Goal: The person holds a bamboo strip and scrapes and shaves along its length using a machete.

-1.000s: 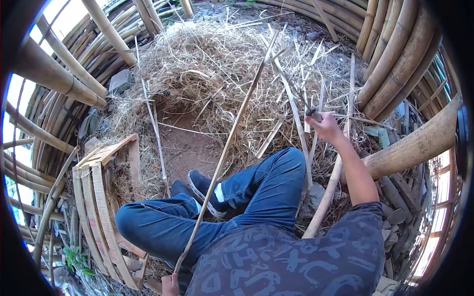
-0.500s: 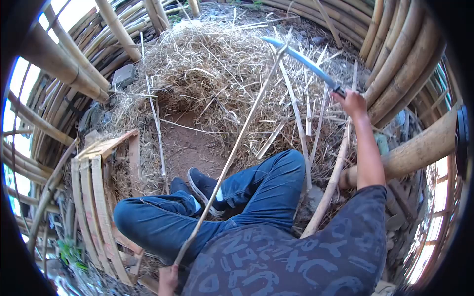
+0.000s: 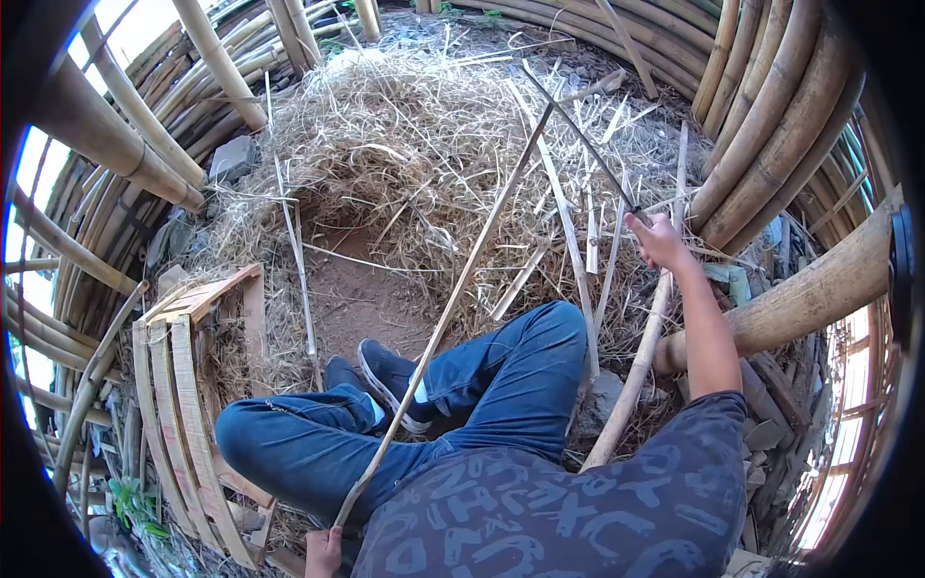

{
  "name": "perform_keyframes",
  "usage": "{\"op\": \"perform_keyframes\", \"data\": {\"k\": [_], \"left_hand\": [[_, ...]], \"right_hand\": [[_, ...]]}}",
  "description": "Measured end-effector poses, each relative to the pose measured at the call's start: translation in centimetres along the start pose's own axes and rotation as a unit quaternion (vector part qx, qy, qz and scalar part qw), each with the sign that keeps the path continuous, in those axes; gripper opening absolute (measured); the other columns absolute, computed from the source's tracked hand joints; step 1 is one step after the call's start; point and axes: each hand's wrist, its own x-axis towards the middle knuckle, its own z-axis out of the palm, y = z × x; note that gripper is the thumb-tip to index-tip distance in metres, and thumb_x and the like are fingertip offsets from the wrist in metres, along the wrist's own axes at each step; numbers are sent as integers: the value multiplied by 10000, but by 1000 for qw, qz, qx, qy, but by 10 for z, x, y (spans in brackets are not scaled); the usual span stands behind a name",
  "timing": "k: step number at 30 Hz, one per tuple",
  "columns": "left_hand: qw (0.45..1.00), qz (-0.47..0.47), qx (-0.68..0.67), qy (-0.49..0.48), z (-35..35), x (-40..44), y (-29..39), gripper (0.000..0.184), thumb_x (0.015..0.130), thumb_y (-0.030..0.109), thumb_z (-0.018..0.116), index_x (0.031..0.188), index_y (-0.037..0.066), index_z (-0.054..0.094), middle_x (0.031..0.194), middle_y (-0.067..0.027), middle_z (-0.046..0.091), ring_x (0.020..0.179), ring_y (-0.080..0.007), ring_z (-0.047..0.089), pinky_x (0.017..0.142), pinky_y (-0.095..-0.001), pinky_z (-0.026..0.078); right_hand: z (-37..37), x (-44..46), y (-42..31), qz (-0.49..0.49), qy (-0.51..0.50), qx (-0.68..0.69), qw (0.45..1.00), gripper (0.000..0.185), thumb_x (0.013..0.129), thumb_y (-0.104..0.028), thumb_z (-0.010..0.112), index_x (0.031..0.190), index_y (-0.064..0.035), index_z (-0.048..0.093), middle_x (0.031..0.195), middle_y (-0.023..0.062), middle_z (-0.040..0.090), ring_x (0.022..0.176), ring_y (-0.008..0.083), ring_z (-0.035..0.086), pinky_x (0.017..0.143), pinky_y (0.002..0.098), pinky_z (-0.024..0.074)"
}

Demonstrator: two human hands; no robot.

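Note:
My left hand (image 3: 324,550), low at the bottom edge, is closed round the thick end of a long thin bamboo stick (image 3: 446,318). The stick slants up across my leg toward the straw. My right hand (image 3: 657,241) grips the dark handle of a machete (image 3: 597,154), its blade seen nearly edge-on as a thin dark line. Near the stick's far end the blade crosses it in view; whether they touch I cannot tell. A short pale piece (image 3: 590,91) angles off there, and whether it is joined to the stick is unclear.
Dry straw and shavings (image 3: 405,125) heap around a patch of bare soil (image 3: 371,303). Split strips (image 3: 567,217) and a bamboo pole (image 3: 636,376) lie to the right. A wooden crate (image 3: 183,424) stands left. Thick bamboo poles (image 3: 800,299) surround me.
The machete has turned from showing its broad bluish side to nearly edge-on, and my right hand has moved slightly down and left. My left hand keeps its hold on the stick.

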Motion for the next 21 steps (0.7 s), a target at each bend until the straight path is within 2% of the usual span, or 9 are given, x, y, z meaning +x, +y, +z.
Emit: {"op": "perform_keyframes", "data": {"k": [4, 7, 9, 11, 13, 14, 15, 16, 21], "left_hand": [[999, 41, -26, 13, 6, 0, -8, 446, 992, 374, 443, 913, -3, 669, 818, -260, 646, 776, -444, 597, 667, -501, 454], [999, -11, -38, 9, 4, -1, -5, 454, 985, 382, 448, 927, -14, 663, 804, -267, 635, 815, -483, 585, 689, -526, 453], [995, 69, -41, 58, 9, 1, -16, 451, 948, 430, 540, 806, 23, 670, 662, -184, 601, 630, -411, 569, 569, -477, 450], [993, 102, 22, 48, 22, 12, -58, 323, 934, 350, 517, 849, 76, 665, 676, -158, 618, 629, -359, 604, 538, -468, 468], [987, 131, 91, 28, 26, 21, -79, 219, 920, 270, 495, 892, 129, 660, 691, -131, 635, 629, -308, 639, 508, -459, 486], [985, 150, 52, 72, 31, 23, -79, 369, 931, 350, 529, 745, 39, 602, 580, -154, 533, 523, -260, 556, 483, -426, 422], [984, 149, 37, 88, 31, 20, -70, 443, 933, 381, 545, 687, 14, 568, 538, -147, 485, 490, -224, 508, 470, -408, 387], [983, 148, 21, 103, 30, 18, -61, 523, 936, 412, 561, 629, -11, 533, 496, -139, 436, 456, -188, 460, 456, -391, 351], [983, 133, -98, 82, 39, 18, -49, 650, 945, 491, 560, 524, 8, 447, 445, -39, 377, 433, -113, 360, 429, -344, 270]], "right_hand": [[16, -1, 8, -58, -50, -37, 996, 619, 820, -662, 628, 630, -86, 504, 520, 27, 527, 446, 152, 573, 457, 346, 485], [34, -22, -28, -330, 192, -374, 845, 601, 780, -664, 654, 605, -98, 556, 536, 66, 589, 504, 199, 637, 507, 386, 506], [25, -20, -35, -394, 213, -394, 803, 597, 772, -661, 665, 597, -102, 553, 532, 63, 588, 489, 192, 625, 492, 372, 504], [4, -8, -40, -479, 223, -416, 740, 570, 766, -636, 690, 579, -116, 550, 525, 45, 584, 445, 172, 584, 437, 328, 484], [-33, 49, 21, -322, 280, -357, 831, 561, 840, -639, 614, 664, -108, 655, 518, 30, 566, 449, 152, 565, 433, 315, 484], [-50, 46, 7, -174, 299, -299, 889, 662, 861, -682, 539, 750, -53, 709, 577, 103, 635, 538, 251, 642, 518, 393, 528], [-70, 54, 5, -86, 320, -320, 888, 773, 852, -735, 481, 807, 1, 714, 712, 194, 687, 690, 371, 684, 612, 470, 537], [-85, 59, 10, -93, 323, -298, 893, 793, 837, -741, 496, 810, 25, 700, 829, 254, 688, 804, 428, 675, 669, 499, 530], [-83, 6, -18, -42, 268, -341, 900, 722, 824, -731, 528, 838, -31, 702, 787, 224, 692, 809, 398, 687, 682, 480, 530]]}}
